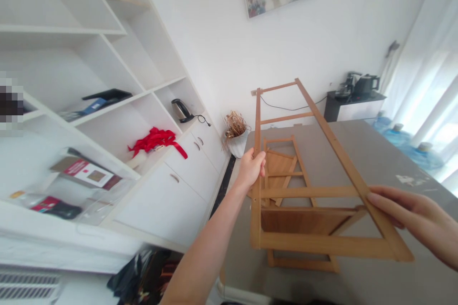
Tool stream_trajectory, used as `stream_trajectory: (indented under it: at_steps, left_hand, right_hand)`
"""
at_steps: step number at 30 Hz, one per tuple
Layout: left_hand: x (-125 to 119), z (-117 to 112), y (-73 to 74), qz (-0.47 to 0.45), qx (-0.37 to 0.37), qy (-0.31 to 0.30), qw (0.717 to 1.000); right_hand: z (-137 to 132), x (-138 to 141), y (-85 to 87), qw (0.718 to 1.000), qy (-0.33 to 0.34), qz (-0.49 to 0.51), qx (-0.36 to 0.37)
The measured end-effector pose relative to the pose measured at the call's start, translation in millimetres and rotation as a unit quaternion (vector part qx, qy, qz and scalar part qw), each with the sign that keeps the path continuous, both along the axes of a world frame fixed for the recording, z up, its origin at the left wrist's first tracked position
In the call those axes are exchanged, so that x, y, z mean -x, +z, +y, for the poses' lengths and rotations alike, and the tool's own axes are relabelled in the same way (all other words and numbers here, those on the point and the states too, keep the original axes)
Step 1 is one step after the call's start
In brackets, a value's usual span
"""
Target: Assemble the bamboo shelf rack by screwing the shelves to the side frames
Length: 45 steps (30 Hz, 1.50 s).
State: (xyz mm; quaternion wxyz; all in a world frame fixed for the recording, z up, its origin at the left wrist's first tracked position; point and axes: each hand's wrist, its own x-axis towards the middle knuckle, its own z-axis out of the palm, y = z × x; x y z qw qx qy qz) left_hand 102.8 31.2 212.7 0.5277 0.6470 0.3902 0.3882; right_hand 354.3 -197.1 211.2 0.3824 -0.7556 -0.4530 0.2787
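Note:
A light wooden frame [315, 119] made of rails and cross bars is held up over a grey table [379, 157]. My left hand [251, 167] is closed round the frame's left rail. My right hand [417, 219] pinches its right rail near the lower corner, fingers stretched along the wood. Under the raised frame more wooden frame parts and a brown panel [298, 221] lie flat on the table.
White shelving [107, 76] fills the left, with a kettle [180, 110], red ribbon [157, 139], boxes and a tablet. A pot of dry twigs [236, 133] stands by the wall. A black cabinet with a tea maker [356, 95] and water bottles [404, 136] are at the right.

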Motion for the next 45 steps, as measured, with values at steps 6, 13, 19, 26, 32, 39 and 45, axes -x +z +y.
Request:
stream_trajectory:
  at_steps: [6,13,19,26,32,39,45]
  left_hand:
    - [1.6,-2.7,-3.7,0.025,0.009,0.005,1.0]
    - [0.0,-7.1,1.9,0.029,0.003,0.019,0.999]
    - [-3.1,-9.2,4.4,0.029,-0.011,0.026,0.999]
    - [0.0,-6.1,5.8,0.042,-0.004,0.016,0.999]
    - [-1.0,-6.0,7.9,0.05,0.018,0.011,0.999]
    - [2.5,-6.1,3.1,0.09,0.027,0.023,0.995]
    - [5.0,-2.3,0.3,0.112,0.032,0.038,0.992]
  right_hand:
    - [-0.4,-7.0,-16.3,0.994,0.044,0.092,0.032]
    - [-2.0,-6.4,0.1,0.99,0.055,0.131,0.021]
    - [-1.9,-4.5,-3.9,0.99,0.04,0.136,0.015]
    - [-8.0,-3.2,-7.1,0.987,0.059,0.15,0.023]
    - [-6.1,-4.2,-1.5,0.98,0.135,0.145,-0.004]
    - [-8.1,-4.5,-2.4,0.974,0.138,0.179,0.003]
    - [-6.9,-4.9,-5.8,0.985,0.086,0.144,0.022]
